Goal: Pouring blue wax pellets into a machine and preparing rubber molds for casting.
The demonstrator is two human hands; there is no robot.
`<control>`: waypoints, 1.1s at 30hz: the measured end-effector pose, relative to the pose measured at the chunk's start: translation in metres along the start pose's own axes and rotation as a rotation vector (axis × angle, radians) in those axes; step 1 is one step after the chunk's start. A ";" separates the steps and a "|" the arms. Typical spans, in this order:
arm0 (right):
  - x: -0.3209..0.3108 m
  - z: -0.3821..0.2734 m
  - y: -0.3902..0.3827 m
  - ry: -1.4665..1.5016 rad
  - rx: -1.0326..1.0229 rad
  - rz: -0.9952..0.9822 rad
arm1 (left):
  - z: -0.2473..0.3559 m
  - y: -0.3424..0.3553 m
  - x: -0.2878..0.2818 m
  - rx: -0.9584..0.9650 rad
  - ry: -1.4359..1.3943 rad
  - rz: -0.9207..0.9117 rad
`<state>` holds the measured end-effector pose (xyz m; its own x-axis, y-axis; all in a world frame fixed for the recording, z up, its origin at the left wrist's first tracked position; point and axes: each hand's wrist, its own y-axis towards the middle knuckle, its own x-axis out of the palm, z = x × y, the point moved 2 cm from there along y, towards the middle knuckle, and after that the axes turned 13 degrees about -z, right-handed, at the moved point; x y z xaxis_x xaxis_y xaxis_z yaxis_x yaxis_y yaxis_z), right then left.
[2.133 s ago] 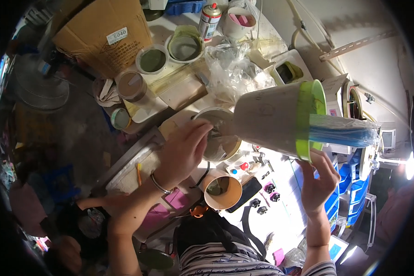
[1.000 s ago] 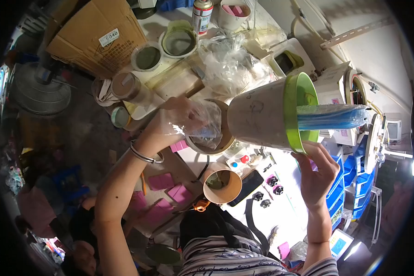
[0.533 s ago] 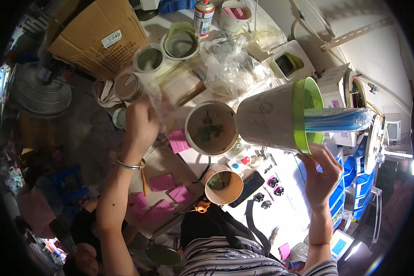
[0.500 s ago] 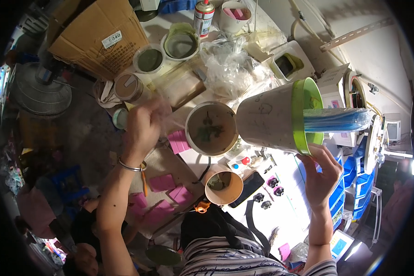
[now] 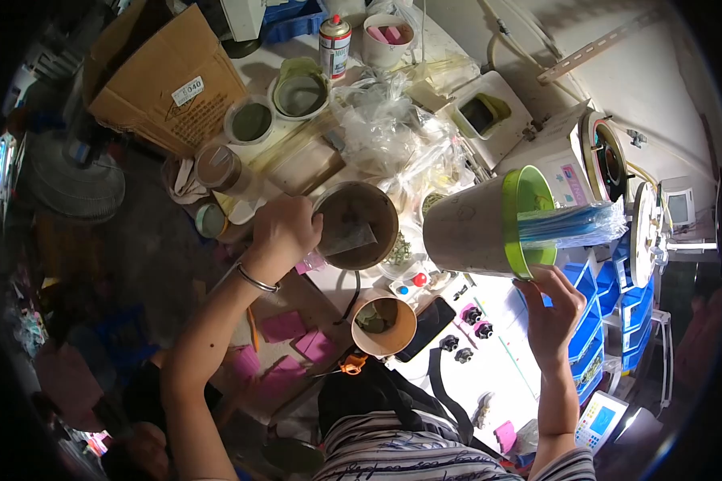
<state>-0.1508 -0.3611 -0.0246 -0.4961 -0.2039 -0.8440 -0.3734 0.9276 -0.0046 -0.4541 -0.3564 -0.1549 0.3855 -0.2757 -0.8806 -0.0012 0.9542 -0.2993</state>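
Bin (image 5: 467,232), whitish and tapered, leaned sideways; right hand (image 5: 552,314) pinched its green rim (image 5: 511,220); left hand (image 5: 285,235) curled, its hold unclear.

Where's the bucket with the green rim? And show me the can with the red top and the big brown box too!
Bucket (image 5: 465,234): head view, on its pale outer side.
Can (image 5: 334,53): head view, on its body.
Box (image 5: 159,98): head view, on its brown front.

White workbench (image 5: 449,44) was packed: red-capped spray can (image 5: 335,50) and clear plastic bags (image 5: 381,128) at the far side, round tub (image 5: 388,215) mid-bench, then orange-handled scissors (image 5: 353,365) and what looked like a black phone (image 5: 430,329) nearer.
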 end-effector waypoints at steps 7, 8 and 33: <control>-0.010 0.005 -0.019 0.012 0.024 0.014 | 0.023 0.009 -0.006 0.080 0.109 -0.050; -0.011 0.006 -0.023 0.016 0.027 0.021 | 0.022 0.010 -0.011 0.085 0.116 -0.050; 0.032 0.076 -0.147 0.003 0.254 -0.002 | -0.008 0.029 -0.010 -0.039 -0.425 -0.180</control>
<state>-0.0521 -0.4798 -0.0922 -0.4979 -0.2062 -0.8424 -0.1653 0.9761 -0.1413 -0.4656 -0.3269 -0.1574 0.7271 -0.3566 -0.5867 0.0692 0.8883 -0.4541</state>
